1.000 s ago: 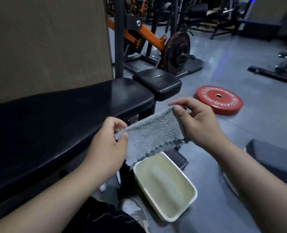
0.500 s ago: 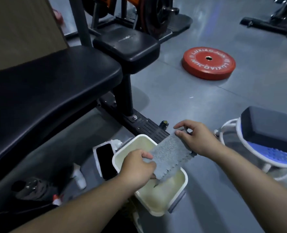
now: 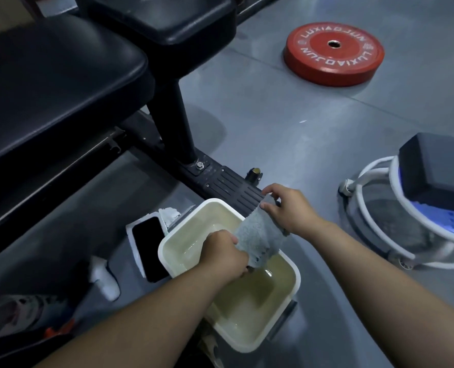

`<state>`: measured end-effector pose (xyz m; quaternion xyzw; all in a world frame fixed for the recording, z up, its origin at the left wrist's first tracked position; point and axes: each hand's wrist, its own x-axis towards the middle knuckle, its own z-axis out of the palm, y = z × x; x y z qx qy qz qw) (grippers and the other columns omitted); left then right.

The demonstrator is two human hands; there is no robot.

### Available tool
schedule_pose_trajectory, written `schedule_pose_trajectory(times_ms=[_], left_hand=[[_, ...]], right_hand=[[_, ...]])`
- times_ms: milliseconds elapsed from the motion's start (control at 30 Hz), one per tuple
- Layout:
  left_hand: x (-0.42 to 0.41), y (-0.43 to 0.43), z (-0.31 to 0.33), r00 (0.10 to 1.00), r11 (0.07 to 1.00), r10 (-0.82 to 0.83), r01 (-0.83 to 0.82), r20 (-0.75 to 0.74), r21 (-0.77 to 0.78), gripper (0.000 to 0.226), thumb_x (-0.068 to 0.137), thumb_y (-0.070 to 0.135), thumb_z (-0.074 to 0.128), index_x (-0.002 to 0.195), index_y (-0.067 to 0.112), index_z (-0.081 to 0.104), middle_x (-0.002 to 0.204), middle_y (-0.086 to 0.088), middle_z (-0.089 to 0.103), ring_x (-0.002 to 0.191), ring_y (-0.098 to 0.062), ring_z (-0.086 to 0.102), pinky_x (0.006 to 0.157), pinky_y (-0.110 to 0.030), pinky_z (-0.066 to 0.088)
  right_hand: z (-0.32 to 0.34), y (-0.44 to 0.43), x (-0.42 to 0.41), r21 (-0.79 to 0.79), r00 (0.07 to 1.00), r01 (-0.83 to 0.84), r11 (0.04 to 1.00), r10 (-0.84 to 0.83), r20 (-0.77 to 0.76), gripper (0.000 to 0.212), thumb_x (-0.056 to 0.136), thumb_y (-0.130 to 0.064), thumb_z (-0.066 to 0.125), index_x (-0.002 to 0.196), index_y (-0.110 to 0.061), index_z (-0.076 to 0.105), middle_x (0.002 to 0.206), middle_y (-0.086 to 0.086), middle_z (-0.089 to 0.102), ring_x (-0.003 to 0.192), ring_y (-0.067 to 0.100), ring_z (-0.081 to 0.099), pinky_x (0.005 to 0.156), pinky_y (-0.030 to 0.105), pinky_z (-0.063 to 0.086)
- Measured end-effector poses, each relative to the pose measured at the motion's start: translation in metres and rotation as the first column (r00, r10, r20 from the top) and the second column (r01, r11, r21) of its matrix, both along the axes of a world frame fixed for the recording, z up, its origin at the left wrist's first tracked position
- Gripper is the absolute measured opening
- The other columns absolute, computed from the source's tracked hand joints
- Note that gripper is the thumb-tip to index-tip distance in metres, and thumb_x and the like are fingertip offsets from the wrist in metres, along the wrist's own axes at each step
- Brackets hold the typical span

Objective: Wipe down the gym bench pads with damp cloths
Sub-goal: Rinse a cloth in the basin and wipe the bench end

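Observation:
A grey cloth (image 3: 260,237) hangs between both hands over a cream rectangular basin (image 3: 287,290) with water in it. My left hand (image 3: 224,254) grips the cloth's lower end inside the basin, near the water. My right hand (image 3: 289,208) pinches the upper end above the basin's far rim. The long black bench pad (image 3: 50,83) fills the upper left, and a smaller black seat pad (image 3: 172,19) stands beyond it on a black post.
A red weight plate (image 3: 333,53) lies on the grey floor at the upper right. A white-framed stand with a dark block (image 3: 433,166) sits at the right. A black phone (image 3: 148,248) lies left of the basin, by a white bottle (image 3: 105,277).
Both hands have lowered the cloth from in front of the bench down into the basin. The view has tilted down toward the floor.

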<state>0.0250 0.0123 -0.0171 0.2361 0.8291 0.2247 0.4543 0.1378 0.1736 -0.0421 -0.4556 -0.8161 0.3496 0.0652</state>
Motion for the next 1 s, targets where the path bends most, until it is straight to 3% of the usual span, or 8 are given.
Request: schedule_pose_trajectory(times_ms=[100, 267, 500, 600, 667, 733, 900, 1000], left_hand=[[-0.006, 0.005, -0.011, 0.999, 0.999, -0.039, 0.039, -0.009, -0.017, 0.037, 0.074, 0.014, 0.068, 0.108, 0.023, 0.057, 0.116, -0.008, 0.063, 0.093, -0.027, 0.071, 0.086, -0.038, 0.058], [-0.01, 0.011, -0.023, 0.997, 0.997, -0.074, 0.073, -0.021, -0.025, 0.041, 0.074, 0.012, 0.07, 0.112, 0.022, 0.058, 0.12, -0.008, 0.058, 0.094, -0.028, 0.07, 0.083, -0.038, 0.059], [-0.011, 0.022, -0.035, 0.967, 0.965, -0.256, 0.253, -0.022, -0.073, 0.062, 0.081, 0.021, 0.072, 0.138, 0.016, 0.049, 0.138, -0.006, 0.048, 0.117, -0.027, 0.057, 0.085, -0.029, 0.052], [-0.006, 0.027, -0.034, 0.953, 0.951, -0.304, 0.303, 0.002, -0.052, 0.051, 0.079, 0.027, 0.069, 0.127, 0.018, 0.055, 0.13, -0.008, 0.051, 0.105, -0.03, 0.062, 0.084, -0.035, 0.056], [-0.002, 0.031, -0.035, 0.937, 0.935, -0.35, 0.349, -0.005, -0.063, 0.044, 0.079, 0.028, 0.068, 0.121, 0.018, 0.055, 0.129, -0.008, 0.049, 0.109, -0.028, 0.058, 0.087, -0.034, 0.053], [0.001, 0.033, -0.037, 0.92, 0.917, -0.391, 0.388, -0.018, -0.097, 0.056, 0.083, 0.032, 0.065, 0.135, 0.017, 0.049, 0.137, -0.006, 0.042, 0.116, -0.026, 0.053, 0.089, -0.031, 0.048], [0.0, 0.033, -0.027, 0.894, 0.887, -0.44, 0.419, -0.084, -0.194, 0.058, 0.093, 0.041, 0.05, 0.148, 0.029, 0.034, 0.156, -0.012, 0.02, 0.132, -0.032, 0.043, 0.102, -0.032, 0.04], [-0.01, 0.027, -0.01, 0.839, 0.874, -0.481, 0.435, -0.252, -0.218, 0.058, 0.095, 0.051, 0.044, 0.148, 0.029, 0.034, 0.159, -0.01, 0.02, 0.138, -0.033, 0.032, 0.11, -0.041, 0.034]], right_hand=[[-0.013, 0.008, -0.006, 0.054, 0.998, -0.035, 0.998, 0.032, 0.049, 0.03, 0.093, -0.033, 0.065, 0.121, -0.022, 0.06, 0.106, 0.006, 0.068, 0.087, 0.022, 0.063, 0.074, 0.028, 0.048], [-0.027, 0.016, -0.008, 0.049, 0.995, -0.078, 0.996, 0.075, 0.072, 0.034, 0.093, -0.033, 0.066, 0.124, -0.02, 0.06, 0.115, 0.006, 0.067, 0.102, 0.022, 0.061, 0.079, 0.026, 0.044], [-0.053, 0.008, -0.009, 0.009, 0.994, -0.081, 0.997, 0.08, 0.071, 0.036, 0.092, -0.034, 0.066, 0.125, -0.022, 0.056, 0.123, 0.003, 0.066, 0.104, 0.021, 0.062, 0.08, 0.027, 0.045], [-0.062, 0.0, -0.012, 0.009, 0.994, -0.082, 0.997, 0.081, 0.074, 0.037, 0.09, -0.033, 0.067, 0.123, -0.021, 0.057, 0.105, -0.001, 0.066, 0.087, 0.016, 0.057, 0.07, 0.025, 0.039], [-0.068, -0.005, -0.012, -0.022, 0.993, -0.089, 0.996, 0.091, 0.079, 0.038, 0.087, -0.03, 0.07, 0.122, -0.021, 0.057, 0.09, -0.007, 0.062, 0.079, 0.015, 0.054, 0.067, 0.03, 0.043], [-0.072, -0.006, -0.01, -0.05, 0.995, -0.069, 0.996, 0.073, 0.075, 0.038, 0.084, -0.031, 0.073, 0.118, -0.023, 0.057, 0.087, -0.011, 0.06, 0.079, 0.014, 0.056, 0.07, 0.034, 0.048], [-0.062, -0.005, -0.004, 0.021, 0.998, -0.026, 0.999, 0.025, 0.066, 0.051, 0.081, -0.051, 0.073, 0.121, -0.022, 0.059, 0.109, -0.007, 0.061, 0.098, 0.014, 0.055, 0.081, 0.033, 0.05], [-0.043, -0.007, 0.0, 0.071, 1.0, -0.028, 0.997, 0.027, 0.012, 0.054, 0.086, -0.055, 0.065, 0.129, -0.022, 0.056, 0.125, -0.006, 0.056, 0.116, 0.015, 0.049, 0.092, 0.031, 0.045]])
